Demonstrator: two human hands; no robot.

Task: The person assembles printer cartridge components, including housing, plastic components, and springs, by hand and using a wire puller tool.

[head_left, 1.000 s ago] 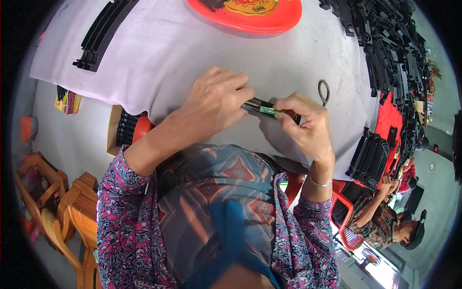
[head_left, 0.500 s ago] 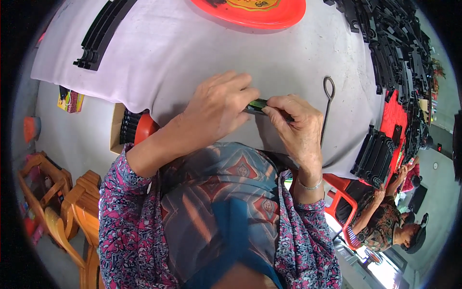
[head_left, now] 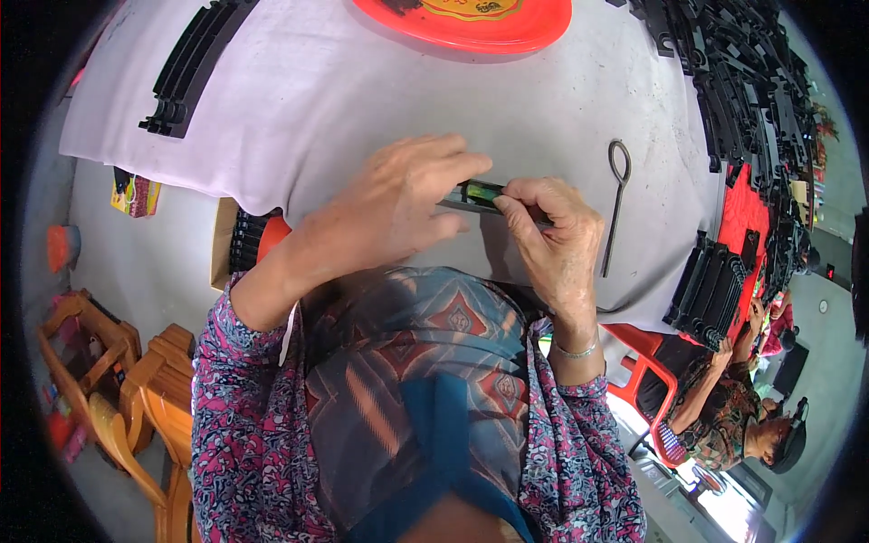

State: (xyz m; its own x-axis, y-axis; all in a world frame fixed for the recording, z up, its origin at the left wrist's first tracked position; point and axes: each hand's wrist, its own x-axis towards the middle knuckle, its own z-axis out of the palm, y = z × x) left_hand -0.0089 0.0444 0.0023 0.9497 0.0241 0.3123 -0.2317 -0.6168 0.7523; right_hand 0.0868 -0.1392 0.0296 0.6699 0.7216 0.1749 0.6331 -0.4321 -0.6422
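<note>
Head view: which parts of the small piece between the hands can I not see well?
- Small dark piece, head view: both ends hidden under the left hand and right hand; shape unclear.
- Its green part: too small to identify.
- Red tray: cut off by the top edge.

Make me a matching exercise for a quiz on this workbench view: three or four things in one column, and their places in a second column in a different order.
Things:
1. small dark part with a green patch
2. metal wire tool with a loop end
3. red tray
4. stack of curved black strips

Places:
A. at the far edge of the table, top centre
B. lying free on the table, beside the right hand
C. on the far left of the table
D. held between the left hand and the right hand

Pairs: 1-D, 2-B, 3-A, 4-C
</note>
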